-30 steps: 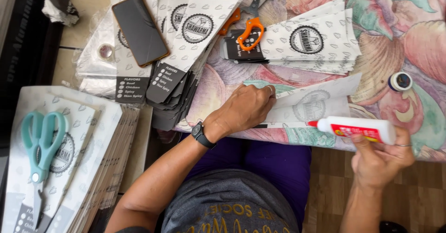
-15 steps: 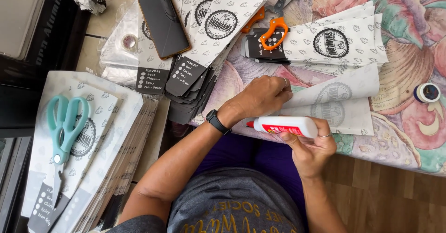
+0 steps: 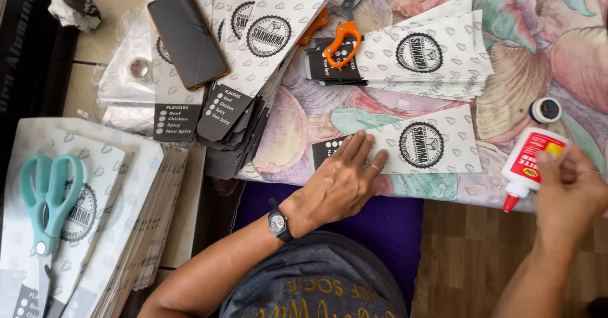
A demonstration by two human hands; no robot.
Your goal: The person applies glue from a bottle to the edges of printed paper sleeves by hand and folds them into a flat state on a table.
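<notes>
Left hand [image 3: 339,185] flat, fingers spread open, pressing on a printed paper sleeve [image 3: 405,144] near the counter's front edge. Right hand [image 3: 570,194] at far right, fingers closed around a white glue bottle [image 3: 529,159], red nozzle pointing down. Bottle cap [image 3: 545,109] just beyond. Teal scissors [image 3: 47,197] on the left stack, phone [image 3: 188,37] farther back.

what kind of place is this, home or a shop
Likely a home worktable for hand-gluing paper food sleeves: a floral tablecloth, stacks of printed sleeves, a glue bottle and teal scissors.
</notes>
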